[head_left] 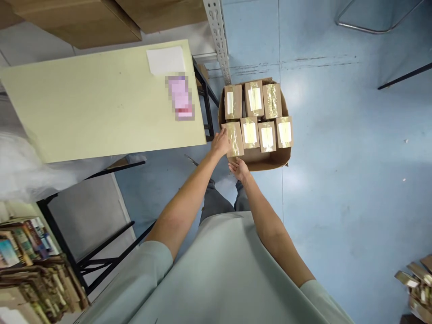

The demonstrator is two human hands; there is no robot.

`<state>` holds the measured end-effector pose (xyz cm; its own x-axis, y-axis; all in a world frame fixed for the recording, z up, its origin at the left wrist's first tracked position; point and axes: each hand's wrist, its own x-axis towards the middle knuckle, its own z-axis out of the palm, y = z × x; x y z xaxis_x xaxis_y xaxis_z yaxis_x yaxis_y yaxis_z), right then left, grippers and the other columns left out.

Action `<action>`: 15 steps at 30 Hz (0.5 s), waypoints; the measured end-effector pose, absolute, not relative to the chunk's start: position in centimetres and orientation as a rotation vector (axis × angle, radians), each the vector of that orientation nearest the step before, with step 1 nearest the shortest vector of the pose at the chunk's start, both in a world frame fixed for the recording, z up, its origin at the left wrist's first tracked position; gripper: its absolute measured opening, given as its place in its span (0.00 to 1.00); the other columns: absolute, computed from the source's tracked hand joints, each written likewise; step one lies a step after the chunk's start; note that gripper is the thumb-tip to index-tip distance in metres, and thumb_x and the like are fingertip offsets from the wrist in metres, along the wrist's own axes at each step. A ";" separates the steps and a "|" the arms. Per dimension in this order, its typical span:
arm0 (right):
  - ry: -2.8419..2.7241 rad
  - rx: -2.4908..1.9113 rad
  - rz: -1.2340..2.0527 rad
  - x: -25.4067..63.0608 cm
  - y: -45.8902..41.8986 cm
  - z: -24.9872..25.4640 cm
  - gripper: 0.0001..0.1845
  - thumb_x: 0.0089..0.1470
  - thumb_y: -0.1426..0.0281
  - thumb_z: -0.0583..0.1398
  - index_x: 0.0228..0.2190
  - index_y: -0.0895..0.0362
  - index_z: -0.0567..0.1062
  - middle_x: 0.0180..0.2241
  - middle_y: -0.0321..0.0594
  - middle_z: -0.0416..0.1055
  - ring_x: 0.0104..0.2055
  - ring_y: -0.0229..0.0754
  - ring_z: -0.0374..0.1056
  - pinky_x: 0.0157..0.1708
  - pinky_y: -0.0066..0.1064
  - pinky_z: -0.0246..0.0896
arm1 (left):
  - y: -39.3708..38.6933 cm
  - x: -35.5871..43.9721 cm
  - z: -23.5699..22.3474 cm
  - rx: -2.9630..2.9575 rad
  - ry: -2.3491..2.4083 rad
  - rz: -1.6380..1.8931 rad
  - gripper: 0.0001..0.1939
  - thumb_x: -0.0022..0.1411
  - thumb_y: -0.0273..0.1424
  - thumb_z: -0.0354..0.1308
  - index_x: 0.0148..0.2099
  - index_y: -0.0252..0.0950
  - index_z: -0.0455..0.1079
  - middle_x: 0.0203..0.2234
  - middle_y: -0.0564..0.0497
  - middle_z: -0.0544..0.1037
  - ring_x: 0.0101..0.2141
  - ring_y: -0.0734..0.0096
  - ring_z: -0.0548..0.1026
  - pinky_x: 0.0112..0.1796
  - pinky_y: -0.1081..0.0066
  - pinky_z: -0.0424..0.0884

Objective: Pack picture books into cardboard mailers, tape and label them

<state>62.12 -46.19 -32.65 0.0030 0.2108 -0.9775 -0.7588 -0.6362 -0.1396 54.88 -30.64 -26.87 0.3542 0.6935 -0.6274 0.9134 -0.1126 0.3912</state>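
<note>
An open cardboard box (270, 161) stands on the blue floor and holds several taped brown packages (254, 99) in two rows. My left hand (221, 143) rests against the left side of the front-left package (233, 138), fingers curled onto it. My right hand (239, 168) is under that package's near end at the box's front wall, palm up with fingers apart. Both arms reach forward and down.
A pale yellow table (94, 103) stands to the left with a white sheet (166, 60) and a blurred pink item (181, 96). A metal shelf upright (219, 40) rises behind the box. Books (27, 252) are stacked at lower left, more packages (416, 283) at lower right.
</note>
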 end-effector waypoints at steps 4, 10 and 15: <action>0.498 -1.532 1.786 61.1 -45.4 -29.9 0.07 0.74 0.68 0.58 0.44 0.52 0.77 0.41 0.42 0.83 0.38 0.39 0.79 0.43 0.28 0.76 | -32.7 53.5 -23.6 1.936 1.319 -0.295 0.35 0.79 0.27 0.49 0.82 0.21 0.54 0.82 0.32 0.56 0.79 0.47 0.59 0.79 0.54 0.54; 0.269 -1.619 1.882 61.1 -47.9 -24.1 0.07 0.72 0.70 0.60 0.42 0.53 0.79 0.39 0.42 0.86 0.38 0.39 0.81 0.44 0.28 0.75 | -39.5 46.1 -19.5 1.785 1.277 -0.072 0.32 0.77 0.27 0.52 0.79 0.31 0.64 0.76 0.36 0.69 0.74 0.49 0.71 0.74 0.50 0.65; 0.097 -1.666 1.906 58.9 -48.4 -19.3 0.10 0.74 0.69 0.58 0.42 0.54 0.81 0.45 0.44 0.87 0.41 0.38 0.82 0.45 0.28 0.75 | -43.2 36.9 -17.2 1.571 1.397 0.016 0.29 0.77 0.31 0.55 0.76 0.30 0.69 0.70 0.33 0.77 0.68 0.47 0.77 0.68 0.51 0.74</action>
<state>58.91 -48.37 -19.27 -0.0334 0.3838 -0.9228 -0.4759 -0.8181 -0.3230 36.87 -43.23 -17.25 0.3345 0.7546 -0.5645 0.7419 0.1586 0.6515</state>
